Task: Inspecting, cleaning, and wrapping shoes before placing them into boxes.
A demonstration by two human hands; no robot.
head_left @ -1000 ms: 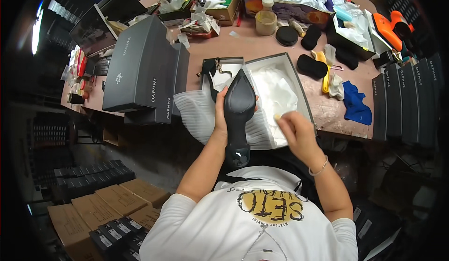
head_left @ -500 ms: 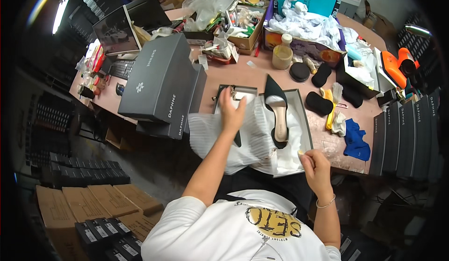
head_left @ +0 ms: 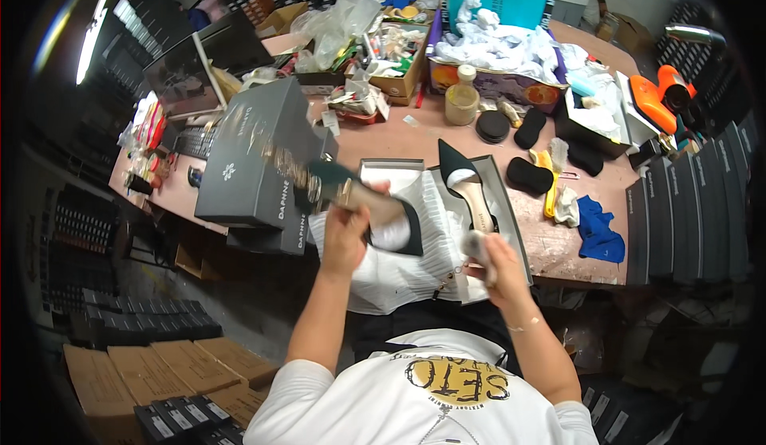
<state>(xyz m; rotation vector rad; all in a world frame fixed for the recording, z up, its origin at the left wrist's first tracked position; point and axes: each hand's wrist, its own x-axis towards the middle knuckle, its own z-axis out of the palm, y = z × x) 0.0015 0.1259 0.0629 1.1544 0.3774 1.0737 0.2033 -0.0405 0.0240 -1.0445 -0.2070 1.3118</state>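
Note:
Raised over the white tissue paper point(head_left: 351, 277), my left hand point(head_left: 347, 234) is closed round a dark shoe point(head_left: 408, 226) with a beige inside. Motion smears the end of that shoe nearest the grey boxes. My right hand point(head_left: 503, 265) pinches a small pale object point(head_left: 475, 244), blurred, its kind unclear, at the near end of the open shoe box. A second dark pointed shoe point(head_left: 456, 164), beige inside, lies in the box's right part point(head_left: 511, 214), toe pointing away from me. Pleated tissue covers much of the box's left part point(head_left: 391, 163).
Stacked grey shoe boxes point(head_left: 247, 158) stand left of the open box. To its right lie black oval pads point(head_left: 529, 175), a yellow-handled brush point(head_left: 550, 194) and a blue cloth point(head_left: 600, 230). A jar point(head_left: 461, 102) and a carton of crumpled white paper point(head_left: 499, 54) stand behind.
My left hand has taken the shoe from the box's left part and lifted it. My right hand has moved left, over the box, with the pale object. The view has shifted slightly.

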